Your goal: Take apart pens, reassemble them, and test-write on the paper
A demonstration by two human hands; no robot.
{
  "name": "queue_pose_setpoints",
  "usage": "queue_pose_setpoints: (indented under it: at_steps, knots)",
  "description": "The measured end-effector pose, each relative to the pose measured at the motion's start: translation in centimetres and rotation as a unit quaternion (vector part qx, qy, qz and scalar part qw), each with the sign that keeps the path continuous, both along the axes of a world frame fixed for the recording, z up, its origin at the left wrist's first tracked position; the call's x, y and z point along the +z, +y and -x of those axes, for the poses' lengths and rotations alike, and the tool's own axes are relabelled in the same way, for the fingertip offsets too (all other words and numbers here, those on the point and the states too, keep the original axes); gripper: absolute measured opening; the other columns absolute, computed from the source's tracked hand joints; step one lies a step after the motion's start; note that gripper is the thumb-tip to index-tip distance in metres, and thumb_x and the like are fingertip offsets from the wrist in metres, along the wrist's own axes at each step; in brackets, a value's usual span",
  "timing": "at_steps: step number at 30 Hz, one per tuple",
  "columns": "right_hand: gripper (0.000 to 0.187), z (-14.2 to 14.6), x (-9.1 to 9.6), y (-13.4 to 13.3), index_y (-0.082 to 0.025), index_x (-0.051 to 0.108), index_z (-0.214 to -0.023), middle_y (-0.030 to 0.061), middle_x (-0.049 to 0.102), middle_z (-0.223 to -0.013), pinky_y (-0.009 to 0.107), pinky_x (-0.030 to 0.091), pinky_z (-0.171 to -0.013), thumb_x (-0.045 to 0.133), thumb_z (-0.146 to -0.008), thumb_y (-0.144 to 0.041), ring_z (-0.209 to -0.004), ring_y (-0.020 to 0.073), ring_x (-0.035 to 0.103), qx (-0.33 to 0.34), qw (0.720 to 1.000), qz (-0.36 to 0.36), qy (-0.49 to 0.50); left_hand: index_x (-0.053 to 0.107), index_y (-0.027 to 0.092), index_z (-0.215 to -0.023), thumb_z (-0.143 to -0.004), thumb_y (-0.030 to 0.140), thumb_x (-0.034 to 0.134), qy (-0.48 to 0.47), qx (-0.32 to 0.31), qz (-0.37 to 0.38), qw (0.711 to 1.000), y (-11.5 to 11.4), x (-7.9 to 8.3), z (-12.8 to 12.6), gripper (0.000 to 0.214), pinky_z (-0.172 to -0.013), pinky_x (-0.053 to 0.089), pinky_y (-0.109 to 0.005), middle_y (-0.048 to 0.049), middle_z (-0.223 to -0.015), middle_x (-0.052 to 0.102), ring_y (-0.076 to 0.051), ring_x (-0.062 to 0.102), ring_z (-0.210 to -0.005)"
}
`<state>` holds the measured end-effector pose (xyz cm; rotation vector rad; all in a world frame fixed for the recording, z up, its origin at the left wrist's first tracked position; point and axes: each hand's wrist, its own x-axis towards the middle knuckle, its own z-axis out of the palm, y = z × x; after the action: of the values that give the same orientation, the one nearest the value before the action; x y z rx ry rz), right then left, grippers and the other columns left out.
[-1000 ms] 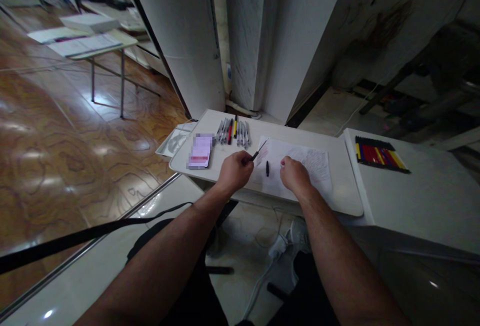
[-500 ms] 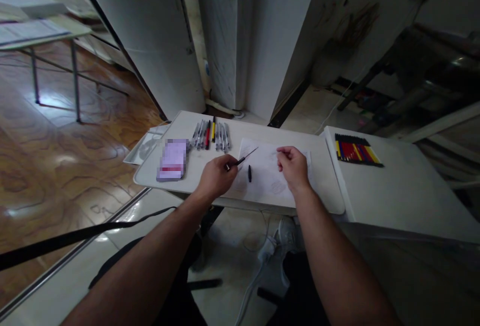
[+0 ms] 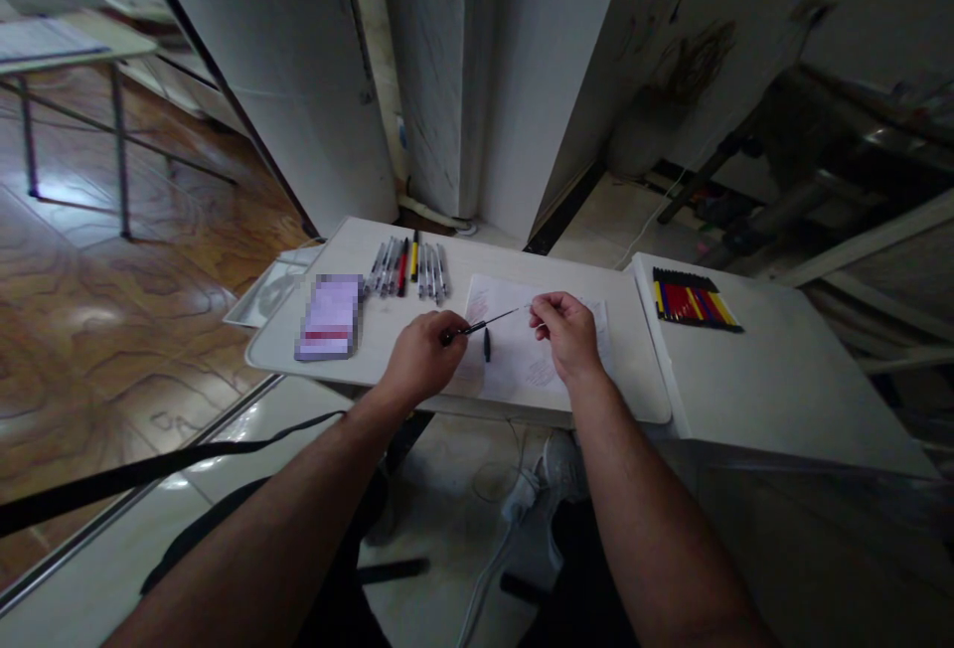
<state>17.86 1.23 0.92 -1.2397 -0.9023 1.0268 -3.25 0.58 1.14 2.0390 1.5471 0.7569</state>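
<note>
My left hand (image 3: pixel 419 362) is closed around the lower end of a thin black pen (image 3: pixel 486 321), which points up and to the right. My right hand (image 3: pixel 564 332) pinches the pen's far tip with thumb and fingers. Both hands hover over a white sheet of paper (image 3: pixel 522 360) with faint writing, on a small white table (image 3: pixel 388 330). A black pen cap (image 3: pixel 487 344) lies on the paper between my hands.
A row of several pens (image 3: pixel 406 268) lies at the table's back. A purple blurred card (image 3: pixel 328 316) sits at its left, beside a white tray (image 3: pixel 264 292). A pack of coloured pens (image 3: pixel 693 299) rests on the adjoining white surface (image 3: pixel 775 380). Cables lie on the floor below.
My right hand lifted off the paper and moved left to pinch the pen's tip. The left hand kept hold of the pen, which tilted flatter. The camera view drifted rightward.
</note>
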Motion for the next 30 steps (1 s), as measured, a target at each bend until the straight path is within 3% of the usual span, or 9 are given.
queue_pose_setpoints:
  at_steps: [30]
  knots:
    - [0.020, 0.42, -0.03, -0.04, -0.018, 0.066, -0.075, -0.0009, 0.062, -0.062, 0.021, 0.038, -0.044, 0.074, -0.067, -0.034, -0.055, 0.0111, 0.056, 0.042, 0.999, 0.017, -0.028, 0.070, 0.021, -0.089, -0.080, 0.026, 0.057, -0.002, -0.004, -0.011, 1.000, 0.07, -0.10, 0.09, 0.016, -0.068, 0.044, -0.029, -0.0040, -0.081, 0.067, -0.018, 0.060, -0.076]
